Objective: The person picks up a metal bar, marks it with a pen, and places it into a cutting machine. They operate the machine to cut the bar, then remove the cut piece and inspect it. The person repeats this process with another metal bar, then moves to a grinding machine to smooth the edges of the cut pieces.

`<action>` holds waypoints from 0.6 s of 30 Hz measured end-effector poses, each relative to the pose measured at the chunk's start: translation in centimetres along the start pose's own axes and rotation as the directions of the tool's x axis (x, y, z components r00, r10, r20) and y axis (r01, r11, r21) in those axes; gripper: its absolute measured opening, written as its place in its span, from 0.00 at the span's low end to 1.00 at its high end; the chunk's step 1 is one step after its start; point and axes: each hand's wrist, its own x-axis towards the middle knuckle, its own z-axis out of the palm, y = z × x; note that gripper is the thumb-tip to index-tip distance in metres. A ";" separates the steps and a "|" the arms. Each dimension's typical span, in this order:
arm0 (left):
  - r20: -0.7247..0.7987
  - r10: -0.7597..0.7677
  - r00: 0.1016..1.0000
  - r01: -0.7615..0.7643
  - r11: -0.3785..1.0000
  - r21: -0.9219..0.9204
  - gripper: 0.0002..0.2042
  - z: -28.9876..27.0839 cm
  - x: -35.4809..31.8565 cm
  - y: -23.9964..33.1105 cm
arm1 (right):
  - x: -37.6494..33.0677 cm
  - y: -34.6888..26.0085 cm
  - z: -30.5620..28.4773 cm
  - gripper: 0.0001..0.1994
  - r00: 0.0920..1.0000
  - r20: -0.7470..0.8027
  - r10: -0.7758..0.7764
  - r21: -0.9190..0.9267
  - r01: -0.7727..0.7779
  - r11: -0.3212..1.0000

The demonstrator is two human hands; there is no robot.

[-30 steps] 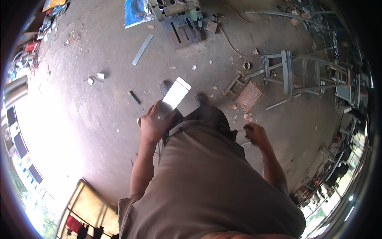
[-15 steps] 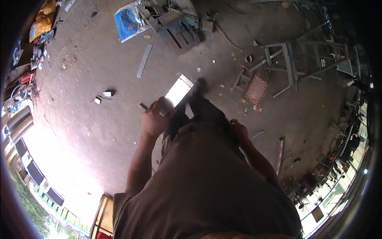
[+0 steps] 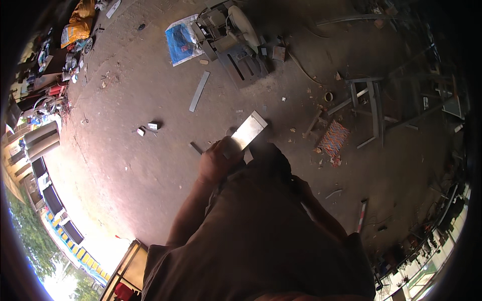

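Daylight glints off the short rectangular metal tube [image 3: 249, 131] at frame centre, which I grip at its lower end in my closed left hand [image 3: 217, 161], above the concrete floor [image 3: 150, 190]. I cannot tell how my right hand, hidden behind my body, is set. I judge this the carrying step, toward the cutting machine [image 3: 232, 35] at upper centre; setting the tube down there needs a steady grip.

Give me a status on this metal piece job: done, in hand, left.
Done: the left hand has the short rectangular metal tube off the floor, clasped at its near end. In hand: it is carried in front of the body above the concrete floor. The right hand is hidden behind the body. Left: nothing shows it set down anywhere; the cutting machine and the metal stool frame stand farther off, untouched.
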 end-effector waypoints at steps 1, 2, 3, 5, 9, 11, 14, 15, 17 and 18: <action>-0.001 -0.009 1.000 0.009 1.000 0.003 0.27 0.0 0.1 0.6 | 0.6 -0.2 -0.5 0.25 1.000 0.001 0.004 -0.040 -0.004 0.999; -0.013 -0.009 1.000 0.009 1.000 -0.002 0.27 0.2 0.2 1.2 | 1.0 -0.3 -1.1 0.23 1.000 -0.003 0.012 -0.078 -0.013 0.997; -0.025 -0.009 1.000 0.009 1.000 -0.006 0.26 0.3 0.4 1.7 | 1.4 -0.5 -1.5 0.21 1.000 -0.008 0.021 -0.116 -0.022 0.993; -0.024 -0.015 1.000 0.015 1.000 -0.006 0.25 0.5 0.6 2.6 | 2.2 -0.7 -1.3 0.21 0.992 -0.068 0.109 -0.152 -0.118 0.981; 0.005 -0.008 1.000 0.008 1.000 0.018 0.25 1.0 1.2 3.7 | 4.2 0.8 -1.4 0.21 0.977 -0.183 0.111 -0.026 -0.118 0.993; 0.003 -0.014 1.000 0.014 1.000 0.017 0.24 1.4 1.0 4.0 | 6.3 2.3 -1.2 0.22 0.977 -0.171 0.128 -0.073 -0.143 0.987; -0.003 0.011 1.000 -0.011 1.000 -0.004 0.23 1.8 1.6 3.8 | 7.5 2.6 -1.0 0.19 0.985 -0.113 0.134 -0.276 -0.161 0.948; -0.024 0.029 0.999 -0.029 1.000 -0.011 0.23 1.9 1.6 3.6 | 7.6 2.4 -1.1 0.18 0.987 -0.088 0.138 -0.365 -0.161 0.917; -0.078 0.059 0.995 -0.059 0.998 0.003 0.20 2.0 1.8 4.1 | 6.8 2.0 -1.9 0.16 0.987 -0.039 0.158 -0.082 -0.160 0.984; -0.108 0.072 0.992 -0.070 0.997 0.017 0.18 1.8 2.0 4.8 | 5.9 1.3 -2.6 0.16 0.987 -0.015 0.163 0.063 -0.162 0.985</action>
